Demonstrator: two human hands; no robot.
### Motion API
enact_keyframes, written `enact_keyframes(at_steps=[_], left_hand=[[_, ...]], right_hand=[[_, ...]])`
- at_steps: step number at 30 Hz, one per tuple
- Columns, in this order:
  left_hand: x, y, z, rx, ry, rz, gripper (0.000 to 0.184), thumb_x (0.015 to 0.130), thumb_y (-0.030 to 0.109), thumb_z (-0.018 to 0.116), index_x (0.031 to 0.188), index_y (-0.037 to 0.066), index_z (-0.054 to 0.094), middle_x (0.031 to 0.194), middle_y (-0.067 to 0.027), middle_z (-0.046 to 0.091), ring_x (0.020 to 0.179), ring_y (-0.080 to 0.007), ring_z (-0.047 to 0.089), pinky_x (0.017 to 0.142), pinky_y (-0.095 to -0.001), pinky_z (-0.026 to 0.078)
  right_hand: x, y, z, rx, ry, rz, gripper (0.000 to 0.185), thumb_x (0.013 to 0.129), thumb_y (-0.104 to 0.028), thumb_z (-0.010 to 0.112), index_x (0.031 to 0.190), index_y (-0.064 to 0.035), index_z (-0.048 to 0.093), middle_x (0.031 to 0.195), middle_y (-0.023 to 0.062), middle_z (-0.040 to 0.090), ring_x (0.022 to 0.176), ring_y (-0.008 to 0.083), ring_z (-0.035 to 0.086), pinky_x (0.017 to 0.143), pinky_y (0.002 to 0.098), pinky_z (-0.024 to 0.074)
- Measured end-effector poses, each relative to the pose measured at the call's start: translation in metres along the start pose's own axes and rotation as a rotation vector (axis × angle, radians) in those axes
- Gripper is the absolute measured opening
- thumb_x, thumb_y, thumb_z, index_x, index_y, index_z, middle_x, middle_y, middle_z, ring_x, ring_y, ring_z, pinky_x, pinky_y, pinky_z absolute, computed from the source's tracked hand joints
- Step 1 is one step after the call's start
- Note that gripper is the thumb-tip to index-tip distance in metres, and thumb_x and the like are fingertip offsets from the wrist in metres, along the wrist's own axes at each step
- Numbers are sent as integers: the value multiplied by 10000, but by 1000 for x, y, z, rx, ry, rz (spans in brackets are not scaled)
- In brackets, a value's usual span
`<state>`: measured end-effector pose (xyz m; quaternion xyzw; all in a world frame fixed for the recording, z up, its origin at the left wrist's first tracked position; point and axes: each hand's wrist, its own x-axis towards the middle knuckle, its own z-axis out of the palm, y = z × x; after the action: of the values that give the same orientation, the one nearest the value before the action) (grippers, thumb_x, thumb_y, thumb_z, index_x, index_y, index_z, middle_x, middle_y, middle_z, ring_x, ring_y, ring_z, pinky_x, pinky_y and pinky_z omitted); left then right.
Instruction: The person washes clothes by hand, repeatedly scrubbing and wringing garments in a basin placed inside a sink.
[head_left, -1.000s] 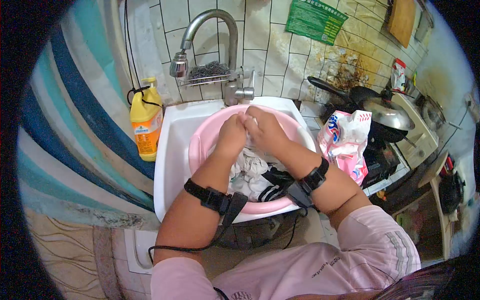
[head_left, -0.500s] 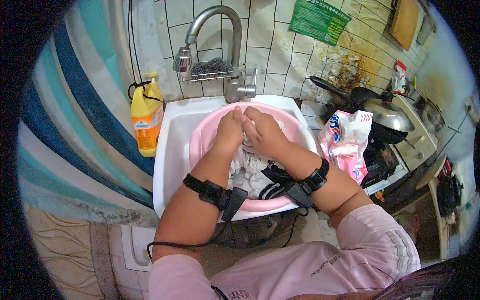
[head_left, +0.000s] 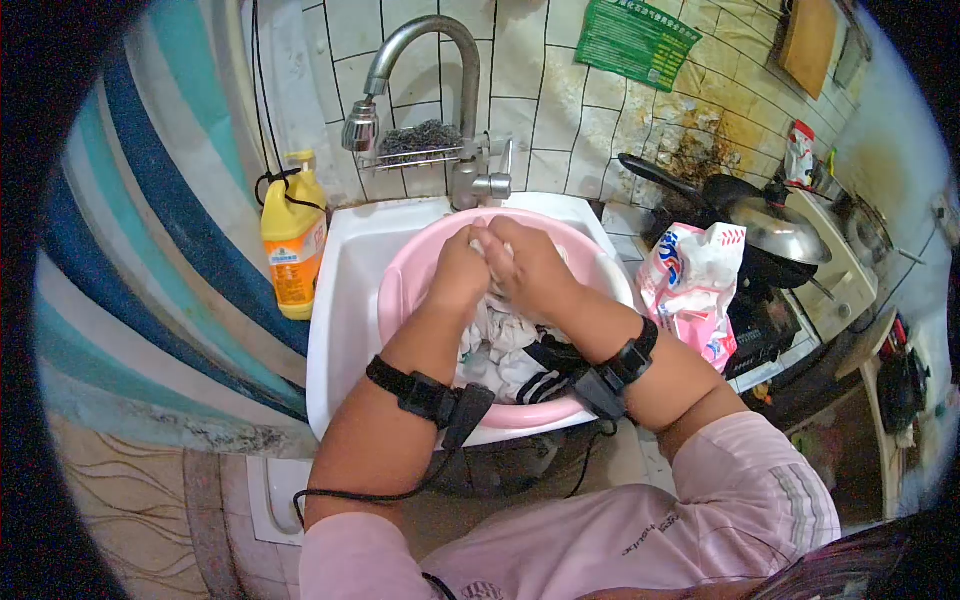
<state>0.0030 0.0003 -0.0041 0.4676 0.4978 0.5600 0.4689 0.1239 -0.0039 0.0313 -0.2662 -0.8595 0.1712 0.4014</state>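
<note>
A pink basin (head_left: 393, 290) sits in the white sink (head_left: 342, 265). White cloth (head_left: 498, 345) with black parts lies bunched inside it. Over the basin's far half, my left hand (head_left: 462, 268) and my right hand (head_left: 530, 265) are pressed together, both closed on a bunched part of the white cloth. A bit of it shows between the fingers, and more hangs below the hands into the basin. The fingertips are partly hidden.
A metal faucet (head_left: 468, 100) arches behind the basin, beside a rack with scouring pads (head_left: 420, 140). Left stands a yellow bottle (head_left: 292, 245). At right are a white and pink bag (head_left: 690, 285), a black pan (head_left: 665, 178) and a lidded wok (head_left: 775, 228).
Both hands have stayed together over the basin, with small shifts of the fingers on the cloth. The view has shifted slightly.
</note>
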Motion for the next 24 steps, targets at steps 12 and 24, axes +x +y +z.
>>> enact_keyframes(at_steps=[12, 24], left_hand=[[13, -11, -5, -1, -3, 57, 452, 964, 321, 328, 1071, -47, 567, 1044, -229, 605, 967, -340, 572, 860, -376, 418], [4, -2, -3, 87, -35, 53, 453, 967, 329, 335, 1106, -45, 550, 1062, -199, 597, 988, -296, 560, 851, -376, 423]], right_hand=[[-2, -8, 2, -110, 62, 31, 248, 943, -233, 448, 928, 7, 509, 782, 255, 572, 722, 405, 546, 651, 407, 434], [2, -9, 2, -187, -44, 214, 308, 934, -287, 417, 928, 6, 514, 817, 297, 581, 785, 460, 561, 696, 517, 434]])
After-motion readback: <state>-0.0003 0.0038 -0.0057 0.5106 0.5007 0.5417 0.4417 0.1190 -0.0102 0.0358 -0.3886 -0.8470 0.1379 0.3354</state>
